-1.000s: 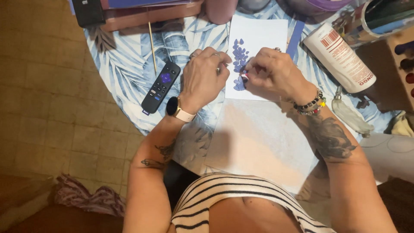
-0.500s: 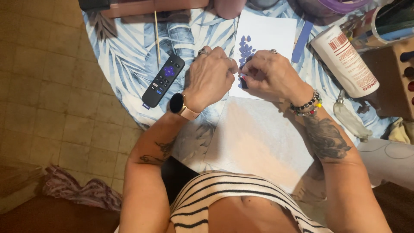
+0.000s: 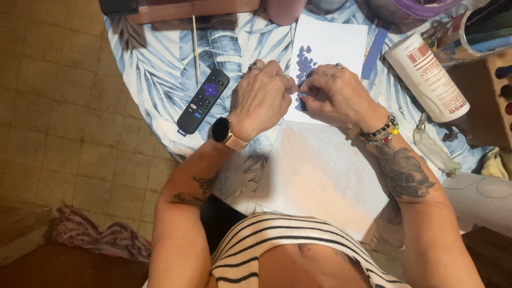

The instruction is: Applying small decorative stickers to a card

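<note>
While the left hand [image 3: 265, 96] pins the white card [image 3: 341, 48], the right hand [image 3: 333, 93] pinches a purple piece [image 3: 303, 101] onto it.

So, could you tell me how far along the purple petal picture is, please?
Done: a cluster of purple pieces sits on the white card. In hand: the left hand and right hand pinch a small piece at the cluster's lower end. Left: most of the card is bare.

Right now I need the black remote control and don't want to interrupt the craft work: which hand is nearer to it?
Left. The left hand lies just right of the remote control; the right hand is farther right, over the white sheet.
</note>
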